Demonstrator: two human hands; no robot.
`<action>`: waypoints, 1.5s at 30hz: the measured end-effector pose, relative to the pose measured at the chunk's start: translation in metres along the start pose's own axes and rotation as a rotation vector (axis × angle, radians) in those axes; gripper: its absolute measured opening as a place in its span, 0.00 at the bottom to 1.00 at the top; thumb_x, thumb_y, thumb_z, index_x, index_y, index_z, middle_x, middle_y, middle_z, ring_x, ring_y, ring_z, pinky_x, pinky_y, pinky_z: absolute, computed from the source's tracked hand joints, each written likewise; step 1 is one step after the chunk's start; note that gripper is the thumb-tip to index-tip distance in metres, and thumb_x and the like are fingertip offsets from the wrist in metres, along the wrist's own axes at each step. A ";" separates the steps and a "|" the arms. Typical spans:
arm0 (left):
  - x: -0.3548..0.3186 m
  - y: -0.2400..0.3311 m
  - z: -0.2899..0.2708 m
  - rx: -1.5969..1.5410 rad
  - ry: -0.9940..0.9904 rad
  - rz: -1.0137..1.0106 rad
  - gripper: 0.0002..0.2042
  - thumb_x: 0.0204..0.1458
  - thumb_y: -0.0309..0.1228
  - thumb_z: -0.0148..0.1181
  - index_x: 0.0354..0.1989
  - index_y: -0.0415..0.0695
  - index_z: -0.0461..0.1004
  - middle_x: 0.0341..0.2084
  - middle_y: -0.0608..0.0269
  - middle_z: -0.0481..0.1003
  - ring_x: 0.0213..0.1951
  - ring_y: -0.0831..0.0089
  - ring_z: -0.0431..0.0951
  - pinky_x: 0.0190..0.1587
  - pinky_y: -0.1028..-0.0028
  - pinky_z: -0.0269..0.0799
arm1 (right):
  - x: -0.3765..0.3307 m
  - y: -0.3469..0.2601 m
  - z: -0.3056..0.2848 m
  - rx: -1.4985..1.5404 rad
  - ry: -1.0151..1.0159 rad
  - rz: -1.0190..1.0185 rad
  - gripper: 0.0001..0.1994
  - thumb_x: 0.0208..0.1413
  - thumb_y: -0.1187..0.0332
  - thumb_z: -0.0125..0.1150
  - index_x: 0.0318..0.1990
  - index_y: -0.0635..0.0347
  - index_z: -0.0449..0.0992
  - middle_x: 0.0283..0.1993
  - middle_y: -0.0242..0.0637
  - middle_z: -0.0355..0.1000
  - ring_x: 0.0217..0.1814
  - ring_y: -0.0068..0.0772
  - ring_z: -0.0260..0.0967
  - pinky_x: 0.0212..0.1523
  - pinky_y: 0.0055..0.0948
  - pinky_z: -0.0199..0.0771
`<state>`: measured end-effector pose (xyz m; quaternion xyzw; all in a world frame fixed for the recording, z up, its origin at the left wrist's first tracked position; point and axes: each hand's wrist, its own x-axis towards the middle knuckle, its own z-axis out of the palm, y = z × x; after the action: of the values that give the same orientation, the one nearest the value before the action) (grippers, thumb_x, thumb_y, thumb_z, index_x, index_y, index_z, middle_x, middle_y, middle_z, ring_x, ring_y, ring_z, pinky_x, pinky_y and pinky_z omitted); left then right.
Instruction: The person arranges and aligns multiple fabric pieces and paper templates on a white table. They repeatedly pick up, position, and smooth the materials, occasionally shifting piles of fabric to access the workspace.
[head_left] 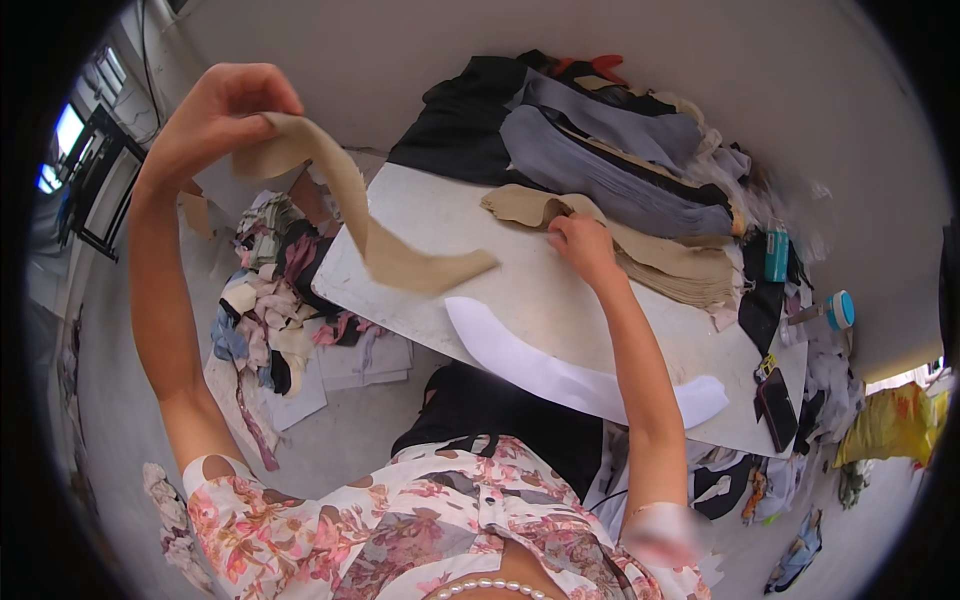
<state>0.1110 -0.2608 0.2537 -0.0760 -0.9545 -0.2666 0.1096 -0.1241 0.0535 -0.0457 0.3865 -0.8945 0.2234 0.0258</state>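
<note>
Clearly, the left hand [225, 120] is raised above the far left of the worktop [430, 215], pinching one end of a long, curved tan fabric strip [375, 240]. The strip hangs in a twist, its free end over the left part of the tabletop. The right hand [590, 250] is at a layered stack of curved tan fabric pieces [670, 268], fingertips touching the folded upper layer; whether they grip it, I cannot tell.

As for containers, a small teal box-shaped container [777, 255] stands beyond the right end of the tan stack, and near it is a round pale tub with a blue lid [840, 310]. Their contents are hidden. Farther right, low down, lies a crumpled yellow bag [890, 420]; what it holds cannot be seen.

Behind the tan stack lie grey-blue fabric pieces [610, 170], with black cloth [455, 120] to their left. A white curved flat piece [520, 362] lies along the near edge, passing under the right forearm, and a dark phone [777, 410] rests at the right corner.
</note>
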 end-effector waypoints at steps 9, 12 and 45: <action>0.032 0.050 0.016 0.014 0.032 -0.034 0.05 0.43 0.29 0.60 0.27 0.43 0.72 0.20 0.70 0.70 0.24 0.82 0.69 0.29 0.79 0.67 | -0.017 -0.151 -0.056 1.056 0.303 -0.206 0.27 0.49 0.61 0.70 0.56 0.57 0.70 0.52 0.39 0.74 0.57 0.35 0.70 0.53 0.37 0.71; 0.041 0.081 0.027 -0.069 0.036 -0.088 0.04 0.43 0.26 0.56 0.19 0.42 0.70 0.14 0.72 0.66 0.20 0.83 0.65 0.22 0.79 0.61 | -0.022 -0.175 -0.070 1.142 0.298 -0.314 0.38 0.47 0.58 0.73 0.65 0.57 0.62 0.59 0.40 0.69 0.62 0.37 0.66 0.60 0.42 0.66; -0.021 -0.029 0.126 -0.831 0.062 -0.149 0.13 0.51 0.29 0.63 0.45 0.45 0.73 0.33 0.67 0.79 0.31 0.85 0.76 0.33 0.86 0.68 | -0.203 0.006 -0.112 0.879 0.107 0.352 0.09 0.45 0.83 0.45 0.33 0.68 0.72 0.26 0.32 0.71 0.23 0.20 0.68 0.24 0.20 0.68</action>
<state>0.1042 -0.2205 0.1292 -0.0362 -0.7650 -0.6381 0.0789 -0.0003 0.2422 0.0087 0.1915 -0.7644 0.6012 -0.1324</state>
